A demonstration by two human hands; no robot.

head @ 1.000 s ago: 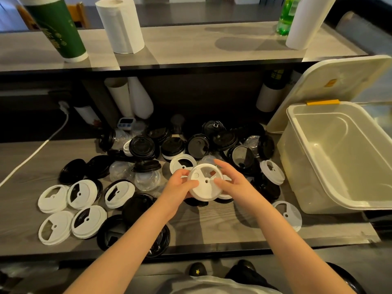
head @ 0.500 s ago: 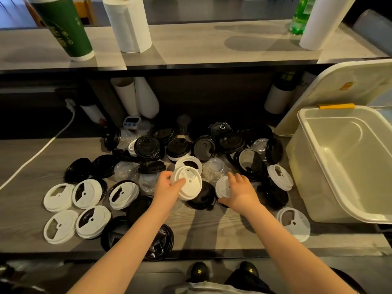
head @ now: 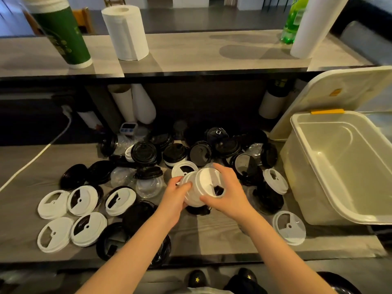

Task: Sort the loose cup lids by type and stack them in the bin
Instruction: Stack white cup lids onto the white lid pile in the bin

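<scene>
1. You are holding a small nest of white round plastic sip lids (head: 206,181) in both hands, just above the grey wood-grain counter (head: 222,236), mid-pile and left of the bin.
2. Your left hand (head: 176,195) is curling its fingers round the left rim. Your right hand (head: 230,193) is clasping the right side. You are probably seating one lid onto a matching one.
3. The cream rectangular plastic bin (head: 301,177) is standing open nearby on the right, handy for a finished stack.
4. Flat white lids (head: 82,200) are lying grouped at the left, beside the black round lids (head: 144,152). This looks like sorting under way.
5. Hard to tell:
   - Your palms are hiding how many lids you are gripping.
   - Shadow is obscuring the rear lids' types.
   - The bin's right end is running out of frame.
</scene>
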